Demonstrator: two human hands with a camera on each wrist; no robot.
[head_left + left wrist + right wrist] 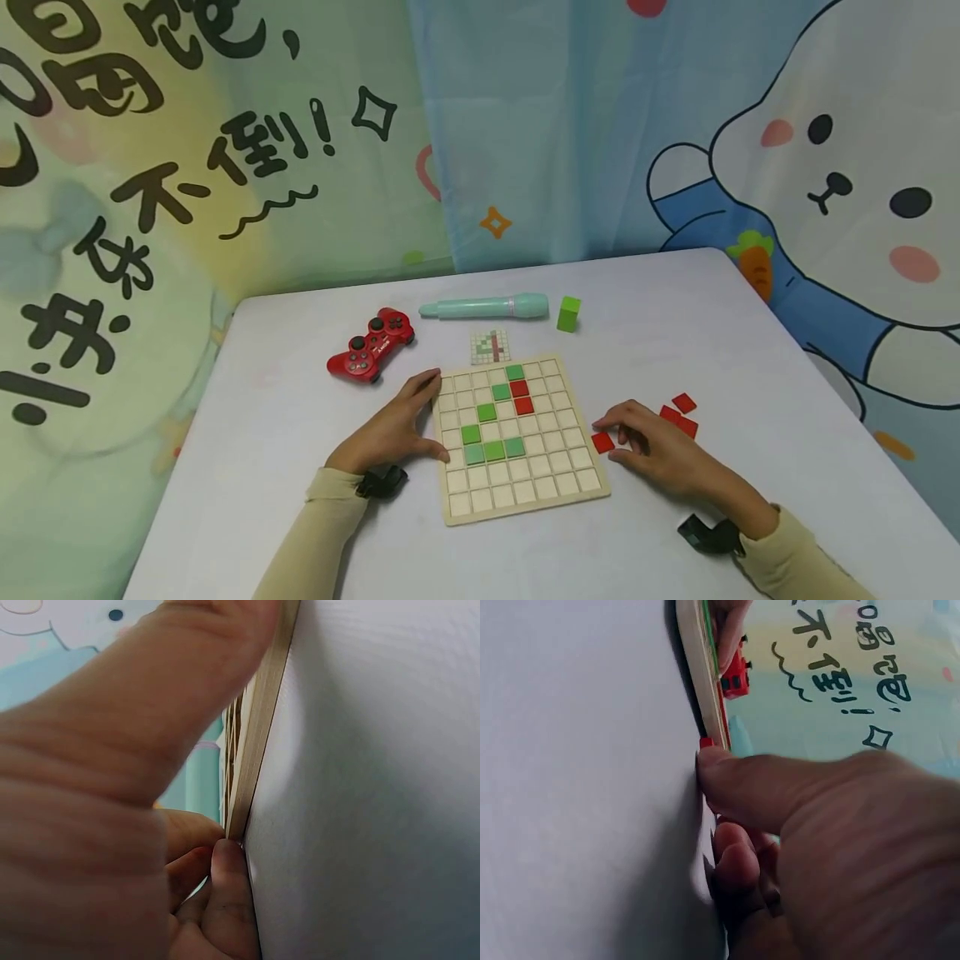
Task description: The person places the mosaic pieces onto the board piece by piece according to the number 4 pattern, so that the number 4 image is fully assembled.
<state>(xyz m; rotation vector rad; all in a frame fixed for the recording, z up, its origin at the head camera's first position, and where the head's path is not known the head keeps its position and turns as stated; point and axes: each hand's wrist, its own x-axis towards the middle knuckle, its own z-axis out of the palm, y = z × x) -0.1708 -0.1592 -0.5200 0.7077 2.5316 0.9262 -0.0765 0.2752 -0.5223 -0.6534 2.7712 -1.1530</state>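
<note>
A square wooden grid board [527, 506] lies on the table with several green tiles [487, 412] and two red tiles [519, 388] in its cells. My left hand [393, 425] rests at the board's left edge, thumb and fingers spread apart along it. In the left wrist view the thumb crosses the board's edge [259, 742] and the fingertips touch near the corner. My right hand [656, 446] pinches a loose red tile [602, 442] between thumb and index finger, close beside the board's right edge. The thumb covers most of that tile [706, 742] in the right wrist view.
Several more red tiles [684, 403] lie just beyond the right hand. Behind the board is a small pattern card [490, 347]. A red game controller [371, 344], a mint-green tube-shaped object [483, 307] and green blocks [568, 314] stand farther back on the white table [247, 467].
</note>
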